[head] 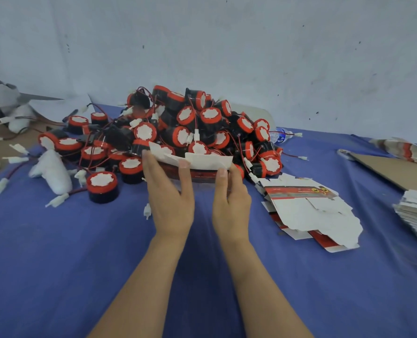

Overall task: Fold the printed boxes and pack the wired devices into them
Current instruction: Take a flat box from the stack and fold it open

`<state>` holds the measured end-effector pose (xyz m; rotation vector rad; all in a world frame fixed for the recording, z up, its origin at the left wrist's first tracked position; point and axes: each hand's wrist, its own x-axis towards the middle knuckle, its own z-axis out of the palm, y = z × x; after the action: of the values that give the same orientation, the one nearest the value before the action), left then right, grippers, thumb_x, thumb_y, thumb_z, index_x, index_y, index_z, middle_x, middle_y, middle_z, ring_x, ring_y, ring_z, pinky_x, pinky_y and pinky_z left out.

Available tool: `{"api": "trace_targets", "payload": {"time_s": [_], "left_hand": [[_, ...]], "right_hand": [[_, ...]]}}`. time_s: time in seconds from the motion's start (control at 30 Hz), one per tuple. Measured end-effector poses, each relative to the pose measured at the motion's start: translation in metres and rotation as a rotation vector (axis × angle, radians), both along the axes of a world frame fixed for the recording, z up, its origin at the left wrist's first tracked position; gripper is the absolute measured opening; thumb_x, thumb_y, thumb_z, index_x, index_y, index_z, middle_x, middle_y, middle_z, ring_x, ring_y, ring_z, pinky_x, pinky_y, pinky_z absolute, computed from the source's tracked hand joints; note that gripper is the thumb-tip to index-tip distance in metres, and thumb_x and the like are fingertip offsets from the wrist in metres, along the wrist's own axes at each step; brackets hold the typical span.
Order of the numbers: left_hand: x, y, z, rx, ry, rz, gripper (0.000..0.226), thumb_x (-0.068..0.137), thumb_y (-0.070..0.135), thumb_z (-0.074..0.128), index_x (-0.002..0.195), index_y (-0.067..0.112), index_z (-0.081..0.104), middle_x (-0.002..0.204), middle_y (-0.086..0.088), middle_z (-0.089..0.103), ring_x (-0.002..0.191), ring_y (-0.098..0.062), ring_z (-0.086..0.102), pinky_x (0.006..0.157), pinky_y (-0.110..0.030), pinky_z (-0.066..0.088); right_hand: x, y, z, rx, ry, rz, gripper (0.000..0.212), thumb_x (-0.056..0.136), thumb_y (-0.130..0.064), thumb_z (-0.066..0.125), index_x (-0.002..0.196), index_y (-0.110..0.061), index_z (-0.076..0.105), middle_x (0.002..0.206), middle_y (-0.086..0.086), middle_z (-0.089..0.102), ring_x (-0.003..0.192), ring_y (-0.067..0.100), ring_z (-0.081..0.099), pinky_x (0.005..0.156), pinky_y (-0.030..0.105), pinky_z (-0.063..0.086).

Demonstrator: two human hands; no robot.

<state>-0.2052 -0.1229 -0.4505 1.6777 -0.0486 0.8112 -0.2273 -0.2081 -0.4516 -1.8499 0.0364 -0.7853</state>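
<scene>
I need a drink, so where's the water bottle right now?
In the head view, the water bottle lies on the blue cloth at the right rear edge of the pile of wired devices.

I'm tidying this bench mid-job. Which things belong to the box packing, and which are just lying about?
Job: held box, pinched by left hand and right hand; pile of wired devices; flat boxes.
Lying about: water bottle; cardboard sheet; white wadding.
</scene>
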Motion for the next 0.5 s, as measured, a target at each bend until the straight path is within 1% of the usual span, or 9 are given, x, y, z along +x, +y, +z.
{"api": "trace_targets", "payload": {"time_s": [0.03,0.1,0.13,0.2,0.23,0.3,0.33,0.4,0.5], "left_hand": [[-0.002,-0.001,-0.001,0.047,-0.023,-0.018,0.075,0.097,0.053,0.035,0.154,0.01,0.012,0.16,-0.006,0.019,0.147,-0.018,0.02,0.115,-0.045,0.031],[-0.006,-0.005,-0.002,0.128,-0.056,-0.06,0.07,0.098,0.047,0.033,0.154,0.011,0.009,0.161,-0.007,0.016,0.147,-0.019,0.019,0.115,-0.047,0.03],[-0.007,-0.007,-0.003,0.167,-0.064,-0.069,0.071,0.097,0.047,0.03,0.154,0.01,0.009,0.16,-0.007,0.016,0.147,-0.017,0.017,0.117,-0.045,0.028],[-0.008,-0.01,-0.002,0.219,-0.069,-0.056,0.074,0.093,0.049,0.025,0.153,0.01,0.009,0.16,-0.007,0.016,0.146,-0.01,0.013,0.119,-0.036,0.021],[-0.008,-0.011,-0.002,0.222,-0.069,-0.046,0.075,0.092,0.049,0.026,0.153,0.009,0.011,0.16,-0.008,0.018,0.145,-0.01,0.014,0.118,-0.034,0.021],[-0.006,-0.01,0.0,0.166,-0.068,-0.032,0.072,0.092,0.046,0.035,0.152,0.01,0.016,0.156,-0.008,0.026,0.144,-0.018,0.024,0.116,-0.036,0.028],[-0.005,-0.009,0.0,0.109,-0.065,-0.026,0.068,0.093,0.043,0.041,0.15,0.011,0.02,0.152,-0.006,0.031,0.141,-0.018,0.03,0.113,-0.036,0.033],[-0.002,-0.007,0.002,-0.037,-0.037,-0.015,0.059,0.095,0.036,0.05,0.144,0.012,0.028,0.144,-0.001,0.041,0.132,-0.015,0.041,0.107,-0.034,0.042],[0.001,-0.003,0.005,-0.219,0.026,0.003,0.055,0.091,0.031,0.06,0.134,0.009,0.035,0.131,-0.002,0.051,0.119,-0.013,0.053,0.097,-0.027,0.049]], "right_hand": [[0.002,-0.003,0.0,0.027,0.008,-0.019,0.055,0.092,-0.06,0.028,0.133,-0.03,0.049,0.093,-0.018,0.061,0.098,0.008,0.059,0.081,0.028,0.049],[0.006,-0.011,-0.001,0.1,0.038,-0.055,0.041,0.099,-0.05,0.032,0.128,-0.03,0.052,0.083,-0.031,0.061,0.089,-0.008,0.058,0.074,0.021,0.046],[0.008,-0.015,-0.002,0.125,0.057,-0.068,0.038,0.1,-0.048,0.033,0.126,-0.028,0.052,0.079,-0.034,0.061,0.082,-0.011,0.057,0.071,0.022,0.046],[0.009,-0.018,-0.002,0.096,0.09,-0.085,0.04,0.099,-0.049,0.035,0.125,-0.024,0.052,0.076,-0.021,0.062,0.075,0.0,0.059,0.069,0.031,0.049],[0.008,-0.017,-0.003,0.049,0.102,-0.093,0.04,0.097,-0.049,0.037,0.126,-0.024,0.051,0.075,-0.016,0.061,0.074,0.005,0.059,0.067,0.032,0.048],[0.007,-0.012,-0.004,-0.038,0.105,-0.1,0.041,0.096,-0.049,0.042,0.129,-0.024,0.047,0.076,-0.008,0.06,0.074,0.012,0.061,0.063,0.031,0.047],[0.006,-0.009,-0.004,-0.059,0.094,-0.091,0.043,0.095,-0.05,0.043,0.131,-0.025,0.045,0.079,-0.004,0.062,0.076,0.016,0.061,0.064,0.031,0.047],[0.003,-0.004,-0.004,-0.057,0.058,-0.047,0.052,0.092,-0.056,0.038,0.135,-0.028,0.044,0.093,-0.001,0.066,0.085,0.016,0.062,0.072,0.032,0.05],[0.0,0.001,-0.003,-0.04,0.012,0.013,0.061,0.087,-0.06,0.036,0.137,-0.027,0.046,0.117,-0.006,0.063,0.108,0.014,0.058,0.092,0.037,0.05]]}}
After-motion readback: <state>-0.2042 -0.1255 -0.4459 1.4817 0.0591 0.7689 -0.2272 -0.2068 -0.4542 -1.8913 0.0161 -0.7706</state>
